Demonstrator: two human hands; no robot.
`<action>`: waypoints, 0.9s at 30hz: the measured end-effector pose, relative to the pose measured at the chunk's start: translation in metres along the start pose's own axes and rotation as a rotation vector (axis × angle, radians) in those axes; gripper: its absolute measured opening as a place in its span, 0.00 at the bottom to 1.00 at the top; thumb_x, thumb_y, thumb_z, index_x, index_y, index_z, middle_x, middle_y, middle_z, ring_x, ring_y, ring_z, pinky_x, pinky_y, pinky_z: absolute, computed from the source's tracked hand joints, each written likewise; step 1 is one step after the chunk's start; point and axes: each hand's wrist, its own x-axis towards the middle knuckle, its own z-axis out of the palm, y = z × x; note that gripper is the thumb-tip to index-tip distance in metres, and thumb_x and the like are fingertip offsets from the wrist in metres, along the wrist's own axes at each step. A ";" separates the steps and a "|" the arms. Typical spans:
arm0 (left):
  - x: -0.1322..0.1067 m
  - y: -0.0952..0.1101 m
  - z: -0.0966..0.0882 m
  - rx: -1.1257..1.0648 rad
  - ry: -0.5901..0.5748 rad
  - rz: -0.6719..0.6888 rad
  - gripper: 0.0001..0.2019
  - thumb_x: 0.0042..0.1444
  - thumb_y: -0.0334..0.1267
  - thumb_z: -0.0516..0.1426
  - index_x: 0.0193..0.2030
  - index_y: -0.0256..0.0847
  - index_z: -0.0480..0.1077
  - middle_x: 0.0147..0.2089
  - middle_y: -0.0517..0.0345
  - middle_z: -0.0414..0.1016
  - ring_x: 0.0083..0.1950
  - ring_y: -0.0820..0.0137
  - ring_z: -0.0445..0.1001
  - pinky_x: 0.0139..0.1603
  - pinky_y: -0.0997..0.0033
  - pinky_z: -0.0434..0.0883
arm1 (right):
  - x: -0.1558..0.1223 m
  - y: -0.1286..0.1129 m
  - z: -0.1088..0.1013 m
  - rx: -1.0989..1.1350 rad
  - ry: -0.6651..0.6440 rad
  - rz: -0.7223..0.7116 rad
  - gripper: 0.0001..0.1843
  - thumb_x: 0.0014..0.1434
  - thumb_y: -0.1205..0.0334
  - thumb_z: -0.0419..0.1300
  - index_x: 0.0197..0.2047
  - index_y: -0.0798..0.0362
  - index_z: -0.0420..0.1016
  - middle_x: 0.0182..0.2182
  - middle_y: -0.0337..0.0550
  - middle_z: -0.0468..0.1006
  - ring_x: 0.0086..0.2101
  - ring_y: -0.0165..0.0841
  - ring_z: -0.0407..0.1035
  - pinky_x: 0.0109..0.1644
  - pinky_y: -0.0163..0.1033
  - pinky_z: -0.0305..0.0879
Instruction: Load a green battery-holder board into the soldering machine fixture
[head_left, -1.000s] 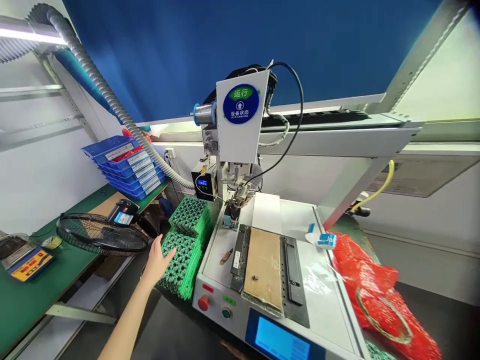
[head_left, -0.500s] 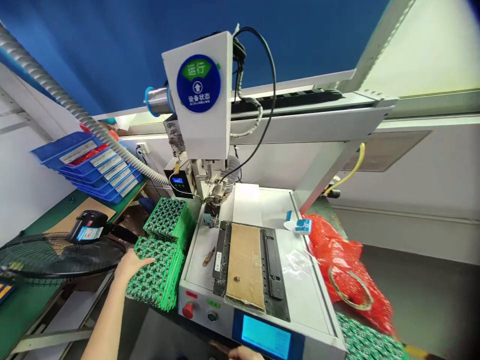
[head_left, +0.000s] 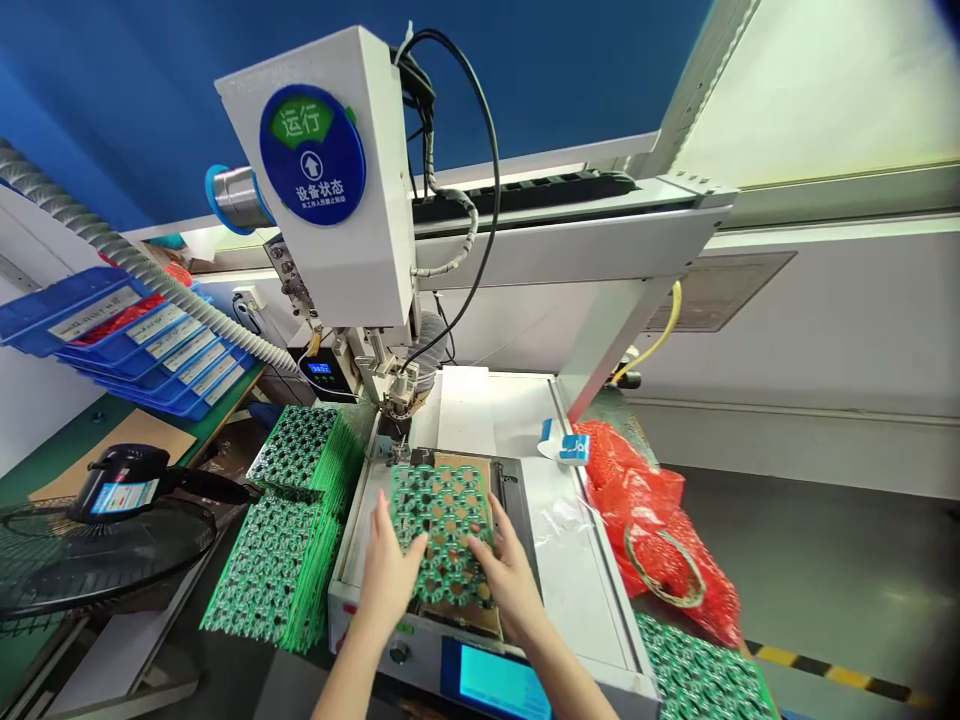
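A green circuit board panel (head_left: 442, 520) lies on the fixture of a white benchtop machine (head_left: 577, 590), over a brown plate. My left hand (head_left: 390, 570) rests on the panel's near left part, fingers spread flat. My right hand (head_left: 508, 572) presses its near right edge, fingers stretched out. The machine's white head (head_left: 330, 180), with a blue round sticker, hangs just behind the panel, its tip (head_left: 395, 400) above the panel's far left corner. Two stacks of the same green panels (head_left: 289, 530) stand left of the machine.
A red mesh bag (head_left: 652, 540) and a small blue-white item (head_left: 574, 447) lie on the machine's right side. More green panels (head_left: 697, 680) sit at lower right. On the left are a black fan (head_left: 90, 560), blue bins (head_left: 142, 340) and a grey hose (head_left: 135, 265).
My left hand left the stack beside the machine and a green panel now lies on the fixture under both hands. My right hand has come into view. The camera moved closer and to the right.
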 end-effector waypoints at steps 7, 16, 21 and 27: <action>0.009 0.015 0.043 0.479 -0.194 0.263 0.33 0.61 0.50 0.43 0.65 0.27 0.44 0.69 0.40 0.40 0.69 0.57 0.39 0.66 0.50 0.50 | 0.035 0.019 -0.029 -0.096 0.082 0.085 0.42 0.51 0.47 0.53 0.65 0.52 0.45 0.64 0.48 0.49 0.56 0.43 0.60 0.59 0.50 0.57; 0.020 0.012 0.059 0.585 -0.146 0.318 0.33 0.61 0.50 0.42 0.64 0.24 0.46 0.67 0.35 0.42 0.68 0.56 0.42 0.65 0.47 0.53 | 0.041 0.026 -0.023 -0.192 0.139 0.066 0.40 0.50 0.51 0.50 0.64 0.57 0.48 0.61 0.51 0.58 0.60 0.43 0.52 0.62 0.51 0.51; 0.016 0.010 0.063 0.619 -0.151 0.340 0.34 0.61 0.52 0.42 0.64 0.24 0.46 0.67 0.37 0.41 0.68 0.57 0.42 0.65 0.50 0.54 | 0.039 0.030 -0.026 -0.217 0.151 0.065 0.40 0.51 0.49 0.50 0.64 0.56 0.49 0.61 0.50 0.57 0.57 0.43 0.57 0.59 0.50 0.57; 0.017 0.015 0.066 0.663 -0.117 0.323 0.36 0.60 0.53 0.42 0.64 0.21 0.46 0.67 0.34 0.41 0.68 0.55 0.43 0.66 0.49 0.52 | 0.037 0.034 -0.020 -0.246 0.212 0.008 0.35 0.53 0.51 0.50 0.63 0.55 0.52 0.60 0.50 0.60 0.56 0.41 0.59 0.58 0.48 0.59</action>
